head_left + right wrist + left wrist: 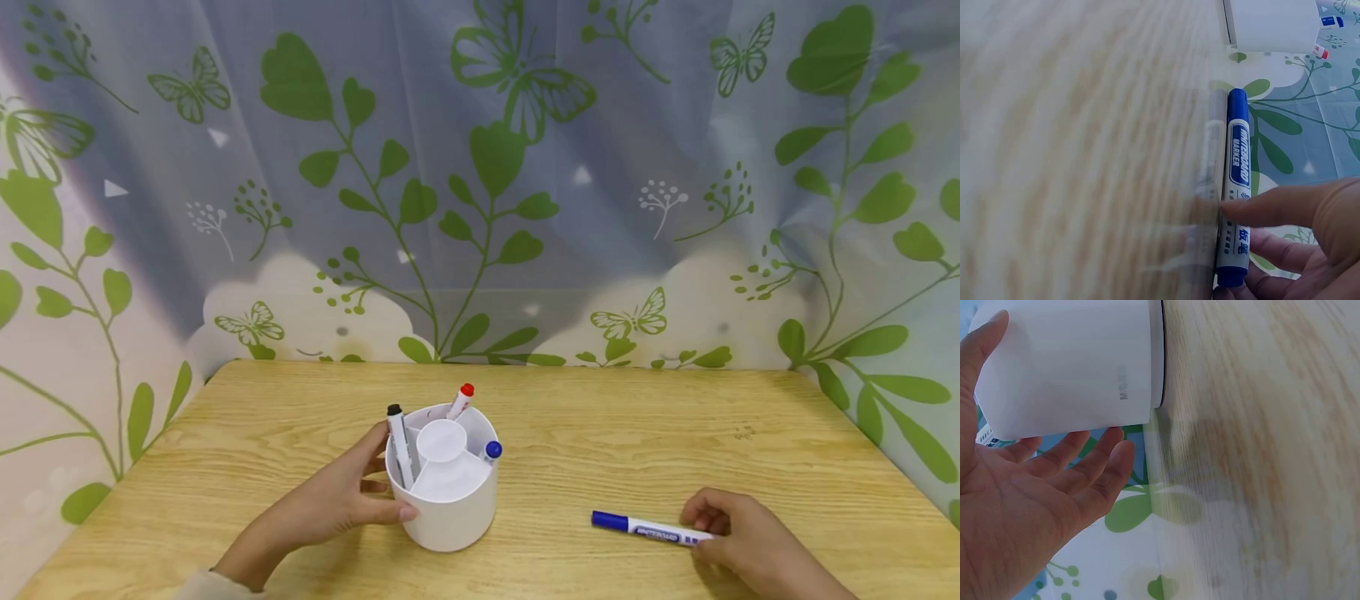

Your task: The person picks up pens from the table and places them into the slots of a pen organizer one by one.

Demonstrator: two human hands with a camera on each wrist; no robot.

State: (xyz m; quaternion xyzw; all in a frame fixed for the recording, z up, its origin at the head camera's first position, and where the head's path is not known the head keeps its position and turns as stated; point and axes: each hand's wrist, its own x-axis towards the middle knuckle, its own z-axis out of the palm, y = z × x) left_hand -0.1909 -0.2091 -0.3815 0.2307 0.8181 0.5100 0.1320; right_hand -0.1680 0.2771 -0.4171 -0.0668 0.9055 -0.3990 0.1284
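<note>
A white round pen holder (459,527) stands on the table left of centre. My left hand (326,507) holds its left side, thumb on the near wall and fingers behind; the left wrist view shows the fingertips along the wall (1079,369). In its compartments are a black-capped marker (401,450), a red-ended marker (461,402) and a blue-ended marker (492,452). To the right, a blue-capped whiteboard marker (654,531) lies along the tabletop, cap pointing left. My right hand (750,542) pinches its other end, thumb across the white barrel (1238,200).
The wood-grain table (555,433) runs back to a curtain (480,208) printed with green leaves and butterflies. The same cloth hangs along both sides. A stretch of tabletop separates the holder from the whiteboard marker.
</note>
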